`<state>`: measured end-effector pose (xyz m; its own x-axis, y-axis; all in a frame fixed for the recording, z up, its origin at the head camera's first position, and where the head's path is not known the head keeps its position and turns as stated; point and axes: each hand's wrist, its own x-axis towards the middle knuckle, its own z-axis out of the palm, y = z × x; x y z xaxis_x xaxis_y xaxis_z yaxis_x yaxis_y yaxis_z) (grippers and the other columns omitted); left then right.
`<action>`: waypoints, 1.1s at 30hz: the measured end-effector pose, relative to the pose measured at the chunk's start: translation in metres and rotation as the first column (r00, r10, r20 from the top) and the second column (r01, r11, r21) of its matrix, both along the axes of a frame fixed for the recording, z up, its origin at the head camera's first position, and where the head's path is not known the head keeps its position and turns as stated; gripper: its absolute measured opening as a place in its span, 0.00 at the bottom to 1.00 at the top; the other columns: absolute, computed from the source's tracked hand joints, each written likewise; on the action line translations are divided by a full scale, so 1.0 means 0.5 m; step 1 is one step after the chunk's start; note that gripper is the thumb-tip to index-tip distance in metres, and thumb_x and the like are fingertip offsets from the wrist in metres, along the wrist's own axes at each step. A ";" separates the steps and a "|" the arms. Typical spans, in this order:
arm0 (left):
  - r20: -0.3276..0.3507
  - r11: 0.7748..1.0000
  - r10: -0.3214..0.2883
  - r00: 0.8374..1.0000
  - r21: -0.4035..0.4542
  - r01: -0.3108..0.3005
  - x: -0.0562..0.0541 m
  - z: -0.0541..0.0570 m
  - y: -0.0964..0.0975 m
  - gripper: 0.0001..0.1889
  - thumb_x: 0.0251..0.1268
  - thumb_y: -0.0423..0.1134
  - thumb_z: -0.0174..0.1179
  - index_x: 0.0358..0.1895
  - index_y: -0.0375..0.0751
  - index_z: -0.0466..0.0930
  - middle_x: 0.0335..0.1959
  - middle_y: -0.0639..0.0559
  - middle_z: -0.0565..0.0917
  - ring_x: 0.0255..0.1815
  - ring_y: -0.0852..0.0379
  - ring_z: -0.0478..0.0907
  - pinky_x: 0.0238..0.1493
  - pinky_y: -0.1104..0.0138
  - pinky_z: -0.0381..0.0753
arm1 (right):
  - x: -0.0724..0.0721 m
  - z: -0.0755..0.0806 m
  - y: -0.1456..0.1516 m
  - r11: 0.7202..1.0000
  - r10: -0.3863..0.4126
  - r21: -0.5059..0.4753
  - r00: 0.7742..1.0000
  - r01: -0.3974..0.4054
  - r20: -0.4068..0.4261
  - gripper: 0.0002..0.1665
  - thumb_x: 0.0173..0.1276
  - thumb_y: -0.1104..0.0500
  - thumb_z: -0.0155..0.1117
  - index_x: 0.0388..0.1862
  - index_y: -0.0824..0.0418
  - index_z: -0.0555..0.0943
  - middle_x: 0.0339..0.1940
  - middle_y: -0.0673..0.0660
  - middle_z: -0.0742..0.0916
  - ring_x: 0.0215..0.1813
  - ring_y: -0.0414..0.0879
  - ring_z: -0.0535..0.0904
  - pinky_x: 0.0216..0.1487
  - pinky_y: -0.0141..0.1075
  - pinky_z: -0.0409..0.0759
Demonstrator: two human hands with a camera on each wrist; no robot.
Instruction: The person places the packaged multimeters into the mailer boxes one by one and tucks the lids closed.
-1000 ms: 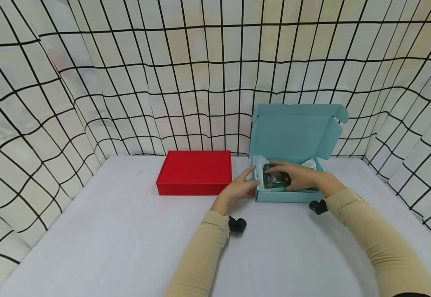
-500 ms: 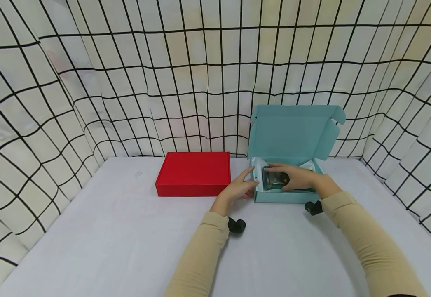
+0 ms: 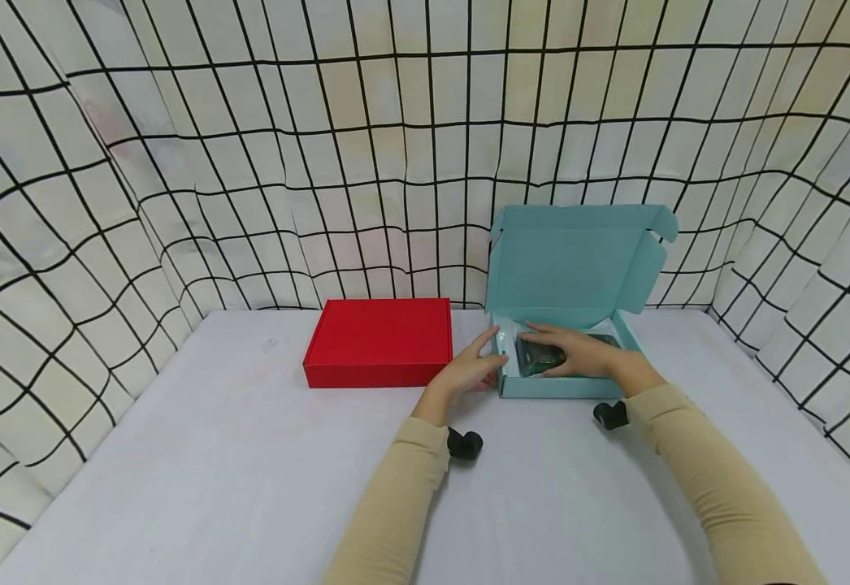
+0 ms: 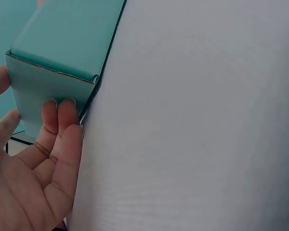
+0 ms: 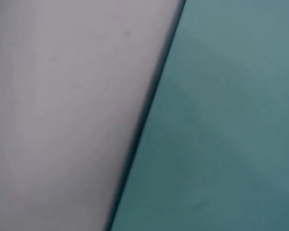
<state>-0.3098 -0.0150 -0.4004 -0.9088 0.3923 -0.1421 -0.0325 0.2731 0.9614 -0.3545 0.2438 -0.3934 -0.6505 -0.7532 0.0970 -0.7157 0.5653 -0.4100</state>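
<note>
A teal cardboard box (image 3: 557, 388) stands on the table with its lid (image 3: 567, 256) raised at the back. Inside it lies a dark, glossy item in clear plastic (image 3: 539, 357), its kind hard to make out under the hand. My right hand (image 3: 586, 352) reaches into the box from the right and grips this item between thumb and fingers. My left hand (image 3: 463, 371) is at the box's left end. In the left wrist view its fingertips (image 4: 67, 110) press on the end wall, fingers fairly straight. The right wrist view has only the box's teal wall (image 5: 207, 134) beside the table.
A closed red box (image 3: 381, 337) sits just left of the teal one, close to my left hand. Whitish plastic wrapping (image 3: 507, 345) lines the teal box's left inside. Behind the white table (image 3: 249, 471) rises a pale wall with black grid lines (image 3: 396, 146).
My right hand has shifted slightly left and the dark item looks lower and flatter in the box. My left hand stays at the end wall. The head view has shifted a little.
</note>
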 end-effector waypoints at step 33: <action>-0.038 0.977 0.077 0.996 -0.196 -0.083 0.016 0.038 0.024 0.36 0.76 0.42 0.57 0.83 0.54 0.55 0.55 0.42 0.76 0.31 0.53 0.77 0.38 0.66 0.82 | 0.062 0.056 0.093 0.955 -0.296 0.003 0.955 0.296 -0.007 0.42 0.72 0.49 0.70 0.78 0.64 0.67 0.79 0.70 0.64 0.76 0.72 0.59 0.69 0.68 0.64</action>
<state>-0.3018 -0.0029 -0.3811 -0.9412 0.2849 -0.1815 -0.0340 0.4548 0.8899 -0.3233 0.2903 -0.3655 -0.8436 -0.5276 0.0999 -0.5191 0.7536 -0.4032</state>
